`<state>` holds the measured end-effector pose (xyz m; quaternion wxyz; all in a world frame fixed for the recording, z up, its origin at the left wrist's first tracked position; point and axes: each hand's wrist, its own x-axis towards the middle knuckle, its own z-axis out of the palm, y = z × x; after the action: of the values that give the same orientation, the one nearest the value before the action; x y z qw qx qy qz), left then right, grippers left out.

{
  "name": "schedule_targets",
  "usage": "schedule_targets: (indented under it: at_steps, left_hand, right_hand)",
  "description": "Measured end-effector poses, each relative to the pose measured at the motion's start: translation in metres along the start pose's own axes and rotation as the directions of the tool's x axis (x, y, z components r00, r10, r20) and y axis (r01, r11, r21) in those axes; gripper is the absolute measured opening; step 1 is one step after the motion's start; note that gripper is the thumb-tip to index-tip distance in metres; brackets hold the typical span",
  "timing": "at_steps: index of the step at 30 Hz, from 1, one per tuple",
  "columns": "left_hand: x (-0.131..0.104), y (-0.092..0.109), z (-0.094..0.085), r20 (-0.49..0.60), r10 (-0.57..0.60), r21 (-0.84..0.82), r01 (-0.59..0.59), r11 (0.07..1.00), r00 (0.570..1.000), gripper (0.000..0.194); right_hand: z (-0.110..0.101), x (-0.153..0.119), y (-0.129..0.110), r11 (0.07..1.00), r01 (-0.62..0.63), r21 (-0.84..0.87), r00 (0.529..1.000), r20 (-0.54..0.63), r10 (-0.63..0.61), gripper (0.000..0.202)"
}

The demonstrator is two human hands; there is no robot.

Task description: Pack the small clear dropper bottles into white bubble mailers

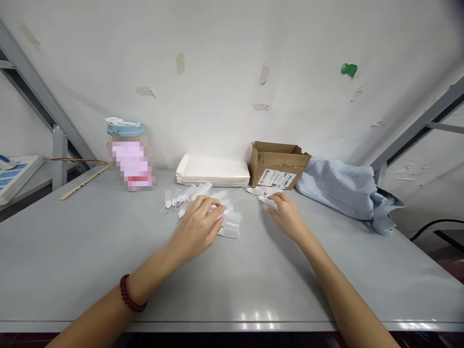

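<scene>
Several small translucent white pieces with thin white strings [231,232] lie in a loose heap on the grey table [232,285]. My left hand [199,220] is over the heap, its thumb and fingers bent toward each other around a small piece at the fingertips. To the right, my right hand [286,212] pinches at a smaller group of the same pieces [259,191], just in front of the cardboard box. Its fingertips touch the end of one piece.
Behind the heap lies a stack of white foam sheets [217,171]. An open cardboard box [277,166] stands beside it, then a crumpled light blue cloth [340,188]. At the back left are a blue-lidded container [125,128] and a wooden strip [85,182].
</scene>
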<state>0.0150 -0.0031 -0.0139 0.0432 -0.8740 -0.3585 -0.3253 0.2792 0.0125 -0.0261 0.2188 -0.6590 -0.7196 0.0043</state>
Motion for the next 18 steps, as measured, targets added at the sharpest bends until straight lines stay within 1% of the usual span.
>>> schedule_targets:
  at_steps: [2, 3, 8, 11, 18]
  left_hand:
    - [0.0, 0.002, 0.002, 0.038, 0.013, 0.015, -0.013, 1.0, 0.999, 0.024]
    - [-0.001, 0.002, 0.002, 0.038, 0.007, 0.014, -0.008, 1.0, 0.999, 0.025]
    - [0.0, 0.003, 0.0, -0.066, -0.094, -0.03, 0.092, 0.995, 0.993, 0.028]
    - [0.001, 0.001, -0.002, -0.094, -0.142, -0.054, 0.138, 0.989, 0.985, 0.027]
    - [0.002, 0.003, -0.002, -0.106, -0.175, -0.094, 0.165, 0.982, 0.979, 0.024]
  right_hand:
    - [0.0, 0.001, -0.001, 1.0, -0.006, -0.02, 0.999, 0.046, 0.007, 0.028]
    - [0.0, 0.001, -0.002, 1.0, -0.009, -0.03, 0.998, 0.063, 0.011, 0.027]
    - [0.001, 0.005, 0.0, 0.995, -0.046, -0.088, 0.995, 0.079, 0.053, 0.028]
    - [0.003, 0.006, 0.001, 0.992, -0.064, -0.112, 0.994, 0.082, 0.073, 0.028]
    - [0.011, 0.003, -0.007, 0.999, -0.023, -0.04, 0.992, 0.12, 0.027, 0.018]
